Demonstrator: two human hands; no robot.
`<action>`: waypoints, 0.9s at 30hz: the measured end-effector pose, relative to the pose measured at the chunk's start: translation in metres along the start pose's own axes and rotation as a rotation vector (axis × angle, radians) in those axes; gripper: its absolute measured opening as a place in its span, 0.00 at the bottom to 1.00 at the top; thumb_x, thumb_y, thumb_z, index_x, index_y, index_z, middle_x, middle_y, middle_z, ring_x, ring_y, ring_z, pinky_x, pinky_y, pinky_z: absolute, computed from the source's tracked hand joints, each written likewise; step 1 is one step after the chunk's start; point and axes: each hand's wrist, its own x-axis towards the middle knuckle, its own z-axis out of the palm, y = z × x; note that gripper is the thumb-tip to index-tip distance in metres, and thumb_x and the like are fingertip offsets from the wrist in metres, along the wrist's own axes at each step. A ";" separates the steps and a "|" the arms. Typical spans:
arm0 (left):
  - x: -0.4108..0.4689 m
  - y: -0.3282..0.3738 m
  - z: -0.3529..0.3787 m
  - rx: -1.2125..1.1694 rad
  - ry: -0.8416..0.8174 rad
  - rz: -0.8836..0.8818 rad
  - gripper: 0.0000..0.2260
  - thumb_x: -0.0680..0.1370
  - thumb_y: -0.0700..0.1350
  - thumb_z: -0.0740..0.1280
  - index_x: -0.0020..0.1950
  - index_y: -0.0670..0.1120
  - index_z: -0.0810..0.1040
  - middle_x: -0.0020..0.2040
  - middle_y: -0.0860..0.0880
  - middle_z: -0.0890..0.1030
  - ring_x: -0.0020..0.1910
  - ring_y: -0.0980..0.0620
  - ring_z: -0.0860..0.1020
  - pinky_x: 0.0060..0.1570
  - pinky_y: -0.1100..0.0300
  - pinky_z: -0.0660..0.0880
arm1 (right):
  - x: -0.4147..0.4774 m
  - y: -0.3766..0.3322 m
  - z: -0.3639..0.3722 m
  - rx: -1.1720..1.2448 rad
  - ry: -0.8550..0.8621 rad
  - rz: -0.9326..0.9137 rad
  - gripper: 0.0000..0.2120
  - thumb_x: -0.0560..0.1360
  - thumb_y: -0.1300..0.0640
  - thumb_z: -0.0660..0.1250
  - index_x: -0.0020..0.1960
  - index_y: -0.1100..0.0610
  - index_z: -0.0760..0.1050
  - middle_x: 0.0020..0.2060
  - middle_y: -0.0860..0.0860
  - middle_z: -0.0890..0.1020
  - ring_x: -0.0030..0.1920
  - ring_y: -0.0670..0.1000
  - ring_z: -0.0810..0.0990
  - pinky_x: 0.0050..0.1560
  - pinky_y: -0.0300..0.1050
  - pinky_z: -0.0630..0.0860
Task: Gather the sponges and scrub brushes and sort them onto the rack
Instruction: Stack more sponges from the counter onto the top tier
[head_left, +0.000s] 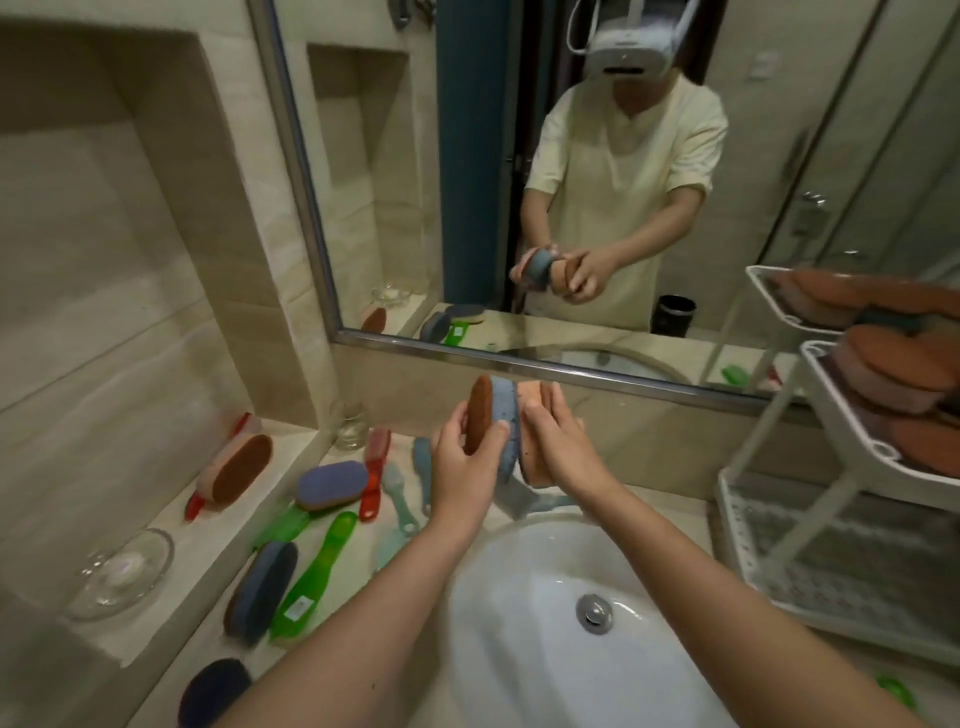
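Note:
Above the back of the sink, my left hand (462, 462) grips a brown sponge (479, 413) and a blue sponge (506, 431), both held on edge. My right hand (563, 447) presses a pink-orange sponge (535, 415) against them from the right, fingers fairly straight. The white tiered rack (831, 499) stands at the right; its upper shelves hold several brown and pink sponges (893, 374). More sponges and brushes lie on the counter at the left: a blue sponge (332, 483), a green brush (317, 571), a red brush (375, 473), pale blue brushes (400, 493).
A white sink (545, 623) with a metal drain lies below my arms. A raised ledge at the left holds a brown sponge (241, 467) and a glass dish (122, 571). A drinking glass (352, 426) stands by the mirror (519, 182). The rack's bottom shelf holds nothing.

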 end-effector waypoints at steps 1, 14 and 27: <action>-0.007 0.004 0.012 -0.007 -0.023 0.016 0.25 0.76 0.51 0.68 0.72 0.49 0.68 0.67 0.46 0.72 0.63 0.49 0.75 0.62 0.49 0.75 | -0.006 0.001 -0.015 0.009 0.018 -0.002 0.34 0.78 0.34 0.53 0.79 0.43 0.47 0.76 0.55 0.58 0.76 0.55 0.57 0.72 0.52 0.55; -0.097 0.064 0.168 -0.142 -0.282 0.099 0.22 0.75 0.53 0.68 0.67 0.51 0.71 0.62 0.48 0.76 0.57 0.53 0.78 0.53 0.55 0.79 | -0.077 0.012 -0.196 0.093 0.233 -0.120 0.13 0.79 0.43 0.54 0.62 0.39 0.68 0.60 0.47 0.77 0.59 0.49 0.77 0.61 0.54 0.74; -0.148 0.107 0.269 -0.090 -0.486 0.290 0.22 0.73 0.53 0.71 0.66 0.57 0.72 0.61 0.54 0.77 0.58 0.57 0.77 0.52 0.59 0.79 | -0.123 0.027 -0.342 0.053 0.404 -0.194 0.23 0.75 0.44 0.62 0.69 0.47 0.67 0.64 0.49 0.75 0.60 0.49 0.76 0.60 0.53 0.76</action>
